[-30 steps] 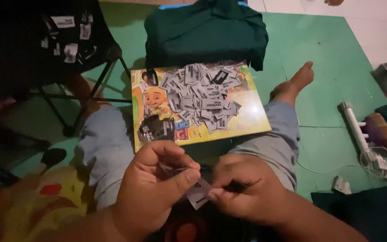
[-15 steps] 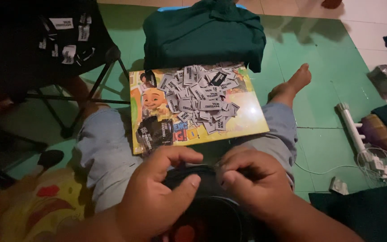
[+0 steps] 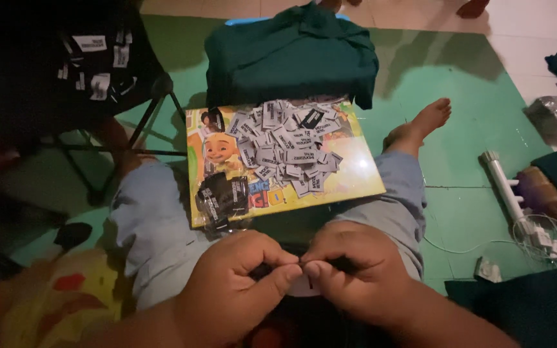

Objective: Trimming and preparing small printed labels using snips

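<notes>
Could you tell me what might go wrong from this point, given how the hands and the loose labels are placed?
1. The pile of grey labels lies loose on a picture board resting on the person's legs; a leg shift could tip it and scatter them.
2. The left hand and right hand pinch a small white label by fingertips in dim light, so it could slip or be misfolded.
3. The black labels sit near the board's edge and might slide off.

One head camera looks steeply down, close above the fingers (image 3: 291, 274); lap and green floor (image 3: 472, 129) lie beyond them.
</notes>
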